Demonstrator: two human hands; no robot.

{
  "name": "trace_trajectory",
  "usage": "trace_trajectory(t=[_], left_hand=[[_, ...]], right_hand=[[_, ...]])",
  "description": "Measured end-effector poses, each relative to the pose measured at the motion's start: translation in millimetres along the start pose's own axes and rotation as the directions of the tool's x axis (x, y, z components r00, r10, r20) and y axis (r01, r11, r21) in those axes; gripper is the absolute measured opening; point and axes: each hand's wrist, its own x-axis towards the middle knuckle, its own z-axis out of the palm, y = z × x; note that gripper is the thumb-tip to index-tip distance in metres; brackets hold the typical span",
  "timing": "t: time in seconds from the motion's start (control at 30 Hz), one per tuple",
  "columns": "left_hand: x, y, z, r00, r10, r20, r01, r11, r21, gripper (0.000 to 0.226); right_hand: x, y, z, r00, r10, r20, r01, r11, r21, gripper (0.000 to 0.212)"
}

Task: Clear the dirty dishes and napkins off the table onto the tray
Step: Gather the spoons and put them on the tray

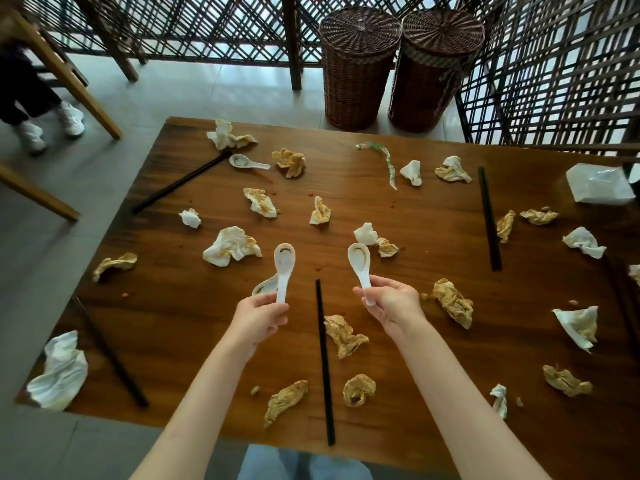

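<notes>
My left hand (260, 315) grips the handle of a white ceramic spoon (284, 263) and holds it upright above the wooden table (398, 209). A second white spoon (265, 285) shows partly behind it, by the same hand. My right hand (389, 299) pinches the handle of another soiled white spoon (360, 261). One more spoon (244, 162) lies at the far left. Several crumpled, stained napkins, such as one (231, 245) left of centre, are strewn over the table. Black chopsticks (325, 362) lie between my arms. No tray is in view.
More chopsticks lie at far left (180, 181), near left (110, 351) and right (489, 216). A clear plastic bag (599, 185) sits at the right edge. Two wicker baskets (360, 64) stand beyond the table. A person's feet (52, 126) and wooden chairs are at left.
</notes>
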Motion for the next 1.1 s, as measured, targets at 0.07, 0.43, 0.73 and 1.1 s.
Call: trace_trajectory(t=[0.07,0.43,0.73,1.1], left_hand=[[9,5,-13,0.998,-0.019,-0.055,0.018,1.000,-0.014,0.026],[65,40,-90,0.991,0.075,-0.112,-0.067,0.995,0.076,0.016],[98,59,-124,0.994,0.111,0.009,-0.110,0.972,0.207,0.012],[98,45,-119,0.997,0.076,-0.004,-0.074,0.983,0.169,0.011]], right_hand=[[1,-1,12,1.000,0.010,-0.008,-0.010,0.999,-0.030,0.027],[8,-3,94,0.995,-0.097,0.012,0.094,0.909,-0.407,0.013],[25,-4,152,0.969,-0.157,0.192,0.245,0.483,-0.841,0.010],[39,-2,182,0.895,-0.254,0.367,0.387,0.032,-0.922,0.029]])
